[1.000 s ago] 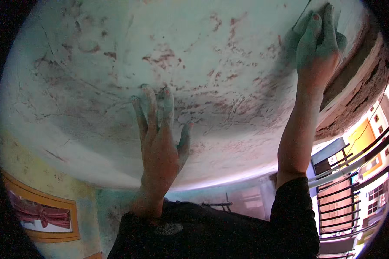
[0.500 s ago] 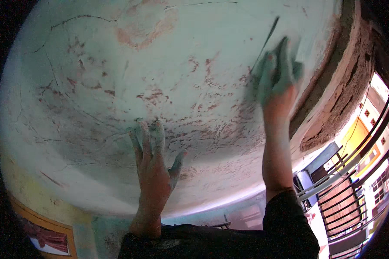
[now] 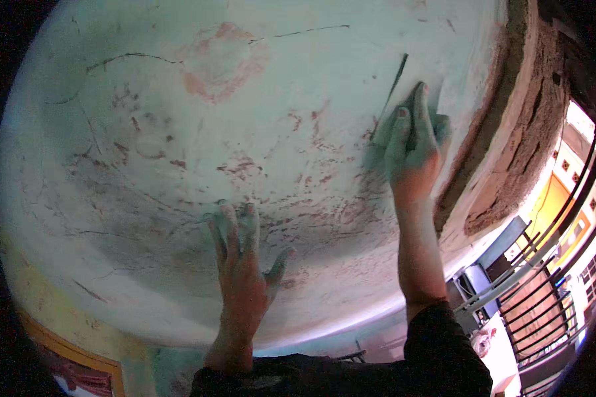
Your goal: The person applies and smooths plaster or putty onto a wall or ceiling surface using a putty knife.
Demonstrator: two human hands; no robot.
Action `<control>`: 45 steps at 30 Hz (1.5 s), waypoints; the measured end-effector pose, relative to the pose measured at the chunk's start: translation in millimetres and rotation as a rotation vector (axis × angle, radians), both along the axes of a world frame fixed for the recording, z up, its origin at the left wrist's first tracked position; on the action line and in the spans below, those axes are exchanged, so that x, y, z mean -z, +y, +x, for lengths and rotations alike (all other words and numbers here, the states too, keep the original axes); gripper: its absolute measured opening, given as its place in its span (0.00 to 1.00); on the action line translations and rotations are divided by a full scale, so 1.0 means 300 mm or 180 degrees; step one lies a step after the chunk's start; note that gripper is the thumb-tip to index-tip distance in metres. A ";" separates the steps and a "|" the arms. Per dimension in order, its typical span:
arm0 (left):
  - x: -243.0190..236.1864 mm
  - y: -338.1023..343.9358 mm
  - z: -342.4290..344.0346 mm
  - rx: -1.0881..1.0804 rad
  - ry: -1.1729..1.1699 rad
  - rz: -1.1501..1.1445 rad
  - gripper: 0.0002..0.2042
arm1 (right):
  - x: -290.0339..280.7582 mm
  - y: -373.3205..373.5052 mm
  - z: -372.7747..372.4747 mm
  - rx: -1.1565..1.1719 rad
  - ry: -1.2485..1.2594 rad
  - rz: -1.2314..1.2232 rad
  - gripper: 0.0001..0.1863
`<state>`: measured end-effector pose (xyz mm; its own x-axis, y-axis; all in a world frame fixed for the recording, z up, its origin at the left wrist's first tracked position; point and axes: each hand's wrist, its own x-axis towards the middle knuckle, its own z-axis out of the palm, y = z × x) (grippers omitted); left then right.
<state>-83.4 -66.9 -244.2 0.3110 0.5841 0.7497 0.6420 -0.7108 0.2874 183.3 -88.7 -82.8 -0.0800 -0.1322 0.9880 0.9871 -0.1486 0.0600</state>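
Note:
A pale green plastered surface (image 3: pixel 278 86), with reddish-brown scuffs and thin cracks, spreads over me. My left hand (image 3: pixel 244 268) reaches up to its lower part, fingers spread and fingertips at the scuffed area. Higher on the right, my right hand (image 3: pixel 416 142) is closed, its index finger stretched up along the surface. Grey-green dust or plaster coats its fingers. It appears to grip a thin flat piece with a dark edge (image 3: pixel 396 83), slanting up beside the fingers. Most of this piece blends with the plaster, so its kind is unclear.
A rough brown broken edge (image 3: pixel 510 132) runs down the right side of the plaster. Beyond it stand dark metal railings (image 3: pixel 536 311) and a bright yellow and white building front (image 3: pixel 556 198). An orange-framed opening with a dark red curtain (image 3: pixel 89 380) is at lower left.
The view has tilted, so the plaster marks sit lower and mostly farther left. My right hand and its thin piece appear lower and slightly left; my left hand appears slightly lower and farther right.

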 end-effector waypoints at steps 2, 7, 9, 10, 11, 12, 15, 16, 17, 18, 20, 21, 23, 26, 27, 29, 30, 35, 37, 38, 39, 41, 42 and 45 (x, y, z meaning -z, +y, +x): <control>-0.003 -0.003 -0.003 0.0079 -0.0069 -0.0029 0.43 | -0.016 0.000 0.011 -0.0039 0.0159 -0.0106 0.23; -0.004 0.002 0.011 0.0064 -0.0070 -0.0020 0.41 | -0.026 0.007 0.026 0.0079 0.0147 0.0019 0.20; -0.001 -0.003 0.011 -0.0104 0.0060 -0.0101 0.41 | -0.007 0.002 0.008 0.0018 -0.0013 0.0069 0.20; 0.000 -0.006 0.009 -0.0133 0.0108 -0.0145 0.41 | 0.000 -0.002 -0.006 -0.0009 -0.0143 0.0089 0.21; 0.001 -0.009 0.008 -0.0171 0.0130 -0.0153 0.41 | -0.011 -0.012 -0.018 0.0022 0.0163 -0.0128 0.20; 0.002 -0.012 0.006 -0.0209 0.0182 -0.0174 0.40 | -0.025 -0.017 -0.029 0.0007 0.0009 -0.0032 0.20; 0.001 -0.011 0.007 -0.0131 0.0119 -0.0128 0.39 | -0.122 -0.021 -0.019 0.0195 0.0005 0.0281 0.18; 0.002 -0.010 0.008 -0.0126 0.0128 -0.0118 0.39 | -0.129 -0.017 -0.012 0.0204 -0.0055 0.0240 0.19; 0.003 -0.006 0.009 -0.0120 0.0112 -0.0086 0.39 | -0.132 -0.014 -0.004 0.0118 -0.0026 0.0280 0.20; 0.005 -0.003 0.010 -0.0159 0.0112 -0.0051 0.39 | -0.139 -0.011 0.004 -0.0061 0.0064 0.0369 0.20; 0.009 -0.001 0.008 -0.0035 0.0049 -0.0056 0.38 | -0.079 0.006 0.019 0.0038 0.0097 0.0192 0.22; 0.012 -0.001 0.006 -0.0008 0.0034 -0.0066 0.38 | -0.041 0.005 0.006 -0.0026 0.0185 0.0101 0.23; 0.014 -0.003 0.002 -0.0017 0.0033 -0.0048 0.38 | -0.029 0.003 0.007 -0.0038 0.0240 0.0009 0.24; 0.013 -0.007 0.001 -0.0005 0.0059 -0.0064 0.37 | -0.091 0.000 0.014 0.0145 -0.0003 0.0073 0.26; 0.013 -0.007 0.004 -0.0012 0.0055 -0.0029 0.37 | -0.142 -0.006 0.011 0.0168 0.0026 0.0129 0.27; 0.013 -0.004 0.011 0.0051 0.0040 -0.0133 0.38 | -0.185 -0.021 0.003 0.0001 -0.0003 0.0250 0.28; 0.013 -0.002 0.015 0.0039 0.0040 -0.0180 0.38 | -0.175 -0.023 -0.002 0.0180 -0.0114 0.0237 0.26; 0.020 -0.001 0.011 0.0113 -0.0065 -0.0109 0.39 | -0.046 -0.048 -0.071 0.0109 -0.0055 0.0049 0.23; 0.019 -0.004 0.003 0.0113 -0.0027 -0.0135 0.39 | -0.055 -0.042 -0.056 0.0247 -0.0183 0.0103 0.23; 0.016 -0.005 0.002 0.0136 -0.0037 -0.0112 0.38 | -0.084 -0.037 -0.041 0.0234 -0.0142 0.0168 0.23; 0.016 -0.004 0.004 0.0181 -0.0052 -0.0090 0.38 | -0.110 -0.031 -0.025 0.0235 -0.0179 0.0271 0.22; 0.016 -0.002 0.009 0.0064 0.0054 -0.0113 0.37 | -0.121 -0.024 0.003 0.0308 -0.0232 0.0384 0.22; 0.016 0.000 0.012 -0.0055 0.0129 -0.0132 0.37 | -0.123 -0.021 0.011 0.0353 -0.0253 0.0404 0.22; 0.023 0.000 0.014 0.0106 -0.0046 -0.0092 0.36 | -0.070 -0.019 -0.004 0.0219 -0.0164 0.0248 0.22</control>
<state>-79.1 -67.0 -251.2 0.3199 0.5950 0.7373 0.6137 -0.7230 0.3171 182.2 -94.3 -61.8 -0.1420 -0.2008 0.9693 0.9703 -0.2222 0.0962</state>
